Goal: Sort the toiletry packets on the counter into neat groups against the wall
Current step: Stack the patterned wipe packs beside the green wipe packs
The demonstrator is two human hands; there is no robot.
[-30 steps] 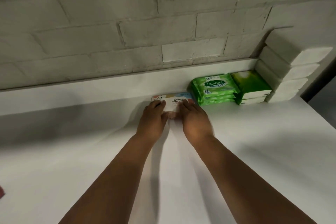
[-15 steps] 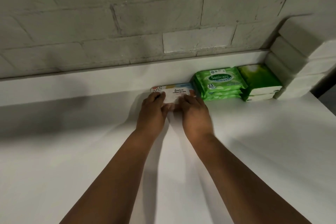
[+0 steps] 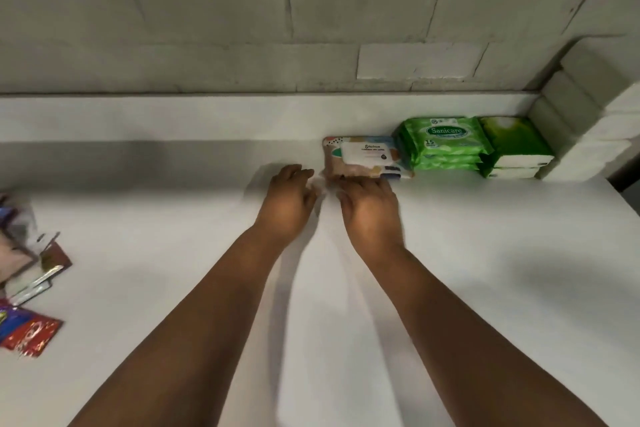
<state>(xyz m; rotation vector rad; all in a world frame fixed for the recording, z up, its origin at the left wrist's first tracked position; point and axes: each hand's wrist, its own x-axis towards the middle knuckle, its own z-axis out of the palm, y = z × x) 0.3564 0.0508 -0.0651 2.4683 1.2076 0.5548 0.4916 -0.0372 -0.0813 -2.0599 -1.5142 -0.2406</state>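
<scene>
Currently both hands are seen over the white counter (image 3: 485, 270), close together, approx. mid-frame. Left hand (image 3: 289, 206) is held palm-down w/ fingers loosely bent, tips just short of the multicolour wipes pack (image 3: 363, 158); nothing is gripped by it. Right hand (image 3: 370, 210) is placed at the pack's near edge, fingertips at or touching that edge; fingers are only slightly bent and no grip is seen, though motion blur makes exact contact hard to judge.

The multicolour wipes pack is laid flat, far edge near the raised white ledge (image 3: 173, 118) below the brick wall (image 3: 311, 28), white label facing up. Just beside it on the right, touching or nearly so, a stack of green Sanicare wipes packs (image 3: 443, 144) is set against the ledge. Next right, a stack of green-and-white tissue packs (image 3: 516, 146) is placed, then white packs (image 3: 588, 114) are piled in the corner.

At the far left edge of the counter, well apart from the sorted row, loose sachets (image 3: 31, 336) are scattered: red, blue, brown & silver ones, partly cut off by the frame and blurred.
</scene>
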